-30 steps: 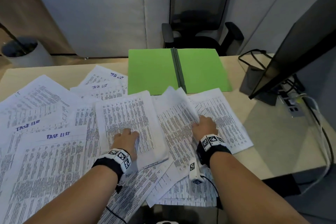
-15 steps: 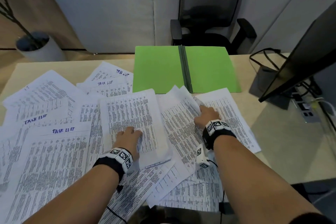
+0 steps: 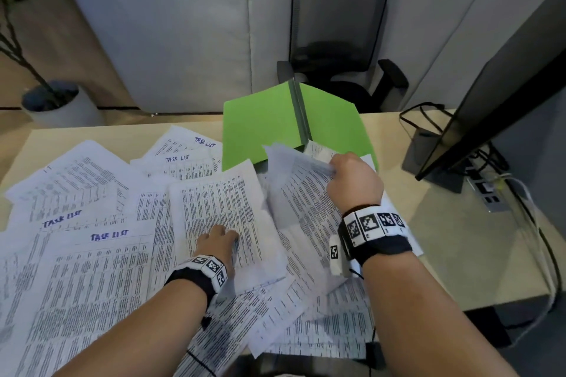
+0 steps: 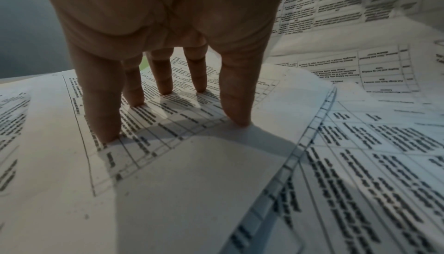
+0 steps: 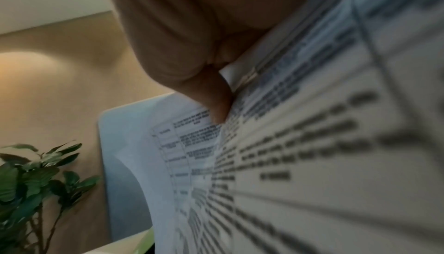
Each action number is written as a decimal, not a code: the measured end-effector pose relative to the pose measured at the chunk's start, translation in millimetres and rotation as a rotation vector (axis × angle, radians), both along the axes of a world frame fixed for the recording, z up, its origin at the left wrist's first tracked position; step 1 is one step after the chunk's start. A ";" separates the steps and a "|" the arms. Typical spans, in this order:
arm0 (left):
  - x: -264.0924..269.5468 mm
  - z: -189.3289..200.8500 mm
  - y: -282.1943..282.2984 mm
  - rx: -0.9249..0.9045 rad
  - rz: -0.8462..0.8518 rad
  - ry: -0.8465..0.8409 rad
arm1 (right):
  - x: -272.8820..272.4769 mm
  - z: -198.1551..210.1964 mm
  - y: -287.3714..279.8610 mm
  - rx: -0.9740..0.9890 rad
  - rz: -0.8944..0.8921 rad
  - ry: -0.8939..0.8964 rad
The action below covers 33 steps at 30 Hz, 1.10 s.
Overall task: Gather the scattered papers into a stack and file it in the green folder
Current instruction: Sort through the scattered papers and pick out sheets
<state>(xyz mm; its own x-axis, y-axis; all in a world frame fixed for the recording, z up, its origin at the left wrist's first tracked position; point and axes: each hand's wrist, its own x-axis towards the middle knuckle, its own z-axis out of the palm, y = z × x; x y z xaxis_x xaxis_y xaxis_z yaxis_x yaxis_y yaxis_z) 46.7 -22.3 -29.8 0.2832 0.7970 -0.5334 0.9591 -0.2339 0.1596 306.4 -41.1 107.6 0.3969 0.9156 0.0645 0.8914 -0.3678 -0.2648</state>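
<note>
- While the left hand [image 3: 218,243] pressed flat-fingered on a center sheet [image 3: 220,211], the right hand [image 3: 352,180] pinched a lifted sheet [image 3: 294,180] beside the green folder [image 3: 260,125].
- Gathering just begun; papers [image 3: 76,269] lay scattered across the tabletop [image 3: 459,254].
- Next, likely: lay it onto the pinned sheet, edges square.

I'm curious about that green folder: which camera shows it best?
The head view: the green folder lies open beyond the papers, both halves visible. The left wrist view shows only a green sliver between fingers; the right wrist view catches a blurred green edge.
</note>
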 end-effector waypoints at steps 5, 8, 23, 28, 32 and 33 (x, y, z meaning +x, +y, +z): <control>1.8 -0.5 1.6 -0.007 -0.026 0.034 | -9.2 28.6 -9.5 0.010 0.062 -0.114; 2.7 -0.4 2.8 -0.014 -0.028 0.038 | -18.1 42.2 -13.2 0.017 0.101 -0.166; -9.0 85.5 39.5 0.250 0.663 -1.082 | -77.4 55.4 -4.5 0.453 0.533 -0.217; -28.4 82.3 45.9 0.262 0.820 -1.156 | -92.7 67.6 5.0 0.658 0.564 -0.096; -46.5 74.3 44.3 0.118 0.999 -1.109 | -93.6 62.9 11.1 0.732 0.466 0.304; -50.6 70.4 43.2 0.067 1.021 -1.175 | -91.7 56.6 15.2 0.705 0.405 0.429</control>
